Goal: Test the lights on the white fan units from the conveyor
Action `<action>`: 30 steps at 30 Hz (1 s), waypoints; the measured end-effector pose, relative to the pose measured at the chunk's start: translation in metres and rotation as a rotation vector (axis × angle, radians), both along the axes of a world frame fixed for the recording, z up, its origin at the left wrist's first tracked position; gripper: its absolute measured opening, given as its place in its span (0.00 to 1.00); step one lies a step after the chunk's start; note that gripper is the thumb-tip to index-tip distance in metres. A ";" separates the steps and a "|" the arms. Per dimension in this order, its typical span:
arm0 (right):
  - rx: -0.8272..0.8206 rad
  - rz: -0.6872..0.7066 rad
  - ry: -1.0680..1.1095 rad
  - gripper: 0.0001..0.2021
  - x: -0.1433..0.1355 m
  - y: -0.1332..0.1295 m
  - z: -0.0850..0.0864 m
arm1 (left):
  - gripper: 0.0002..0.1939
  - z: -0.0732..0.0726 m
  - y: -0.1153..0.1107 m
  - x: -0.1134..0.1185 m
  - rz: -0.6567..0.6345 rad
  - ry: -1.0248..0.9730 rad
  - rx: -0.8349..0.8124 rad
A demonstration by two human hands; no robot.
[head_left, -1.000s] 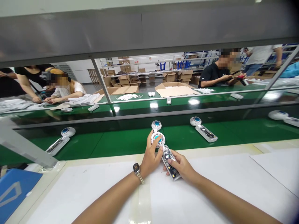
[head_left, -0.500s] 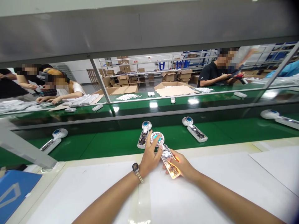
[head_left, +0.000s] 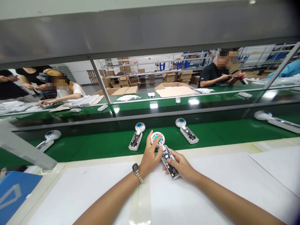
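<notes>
Between my hands is a white handheld fan point(head_left: 172, 170) with a round, blue-centred head and an open handle that bares a dark circuit board. My left hand point(head_left: 152, 153) grips the head end, fingers over its face and thumb near the neck. Wrapped around the handle from the right, my right hand point(head_left: 181, 165) has its thumb on the board; its other fingers are partly hidden beneath. No glow shows on the board. Similar fans lie on the green belt beyond: one point(head_left: 135, 140) just left of my left hand, another point(head_left: 189, 135) to the right.
The white worktop point(head_left: 93, 190) borders the green conveyor belt point(head_left: 222, 131). More fans lie at far left point(head_left: 52, 135) and far right point(head_left: 286, 124). A slanted metal post point(head_left: 28, 147) and blue box point(head_left: 18, 193) stand left. Co-workers handle white parts across a second belt point(head_left: 138, 104).
The orange glow on the held fan's board has gone out. Fans on the near belt have shifted left, while parts on the far belt have moved right. My hands stay nearly still.
</notes>
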State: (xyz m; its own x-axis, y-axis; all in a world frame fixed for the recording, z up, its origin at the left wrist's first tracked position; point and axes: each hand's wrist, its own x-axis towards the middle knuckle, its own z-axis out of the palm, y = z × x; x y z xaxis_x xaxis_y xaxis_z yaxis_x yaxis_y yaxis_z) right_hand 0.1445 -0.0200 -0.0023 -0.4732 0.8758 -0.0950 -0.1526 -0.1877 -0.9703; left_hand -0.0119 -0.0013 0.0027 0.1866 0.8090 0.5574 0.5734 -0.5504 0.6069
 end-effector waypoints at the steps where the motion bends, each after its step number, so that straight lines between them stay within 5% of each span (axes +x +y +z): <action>1: 0.003 0.007 0.002 0.27 0.000 0.000 0.000 | 0.21 0.000 0.000 0.000 -0.003 0.004 0.003; 9: -0.016 0.129 0.064 0.28 0.007 0.005 -0.004 | 0.21 -0.005 0.004 -0.001 0.009 -0.002 -0.087; 30: 0.007 0.134 0.095 0.28 0.009 0.004 -0.003 | 0.22 -0.003 0.002 -0.001 0.011 -0.006 -0.103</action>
State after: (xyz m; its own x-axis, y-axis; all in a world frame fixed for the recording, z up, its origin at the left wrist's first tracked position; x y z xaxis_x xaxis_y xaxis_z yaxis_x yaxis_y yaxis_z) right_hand 0.1531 -0.0162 -0.0052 -0.5927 0.8045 -0.0388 -0.2174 -0.2061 -0.9541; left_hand -0.0130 0.0006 -0.0003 0.1746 0.8640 0.4723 0.5751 -0.4788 0.6633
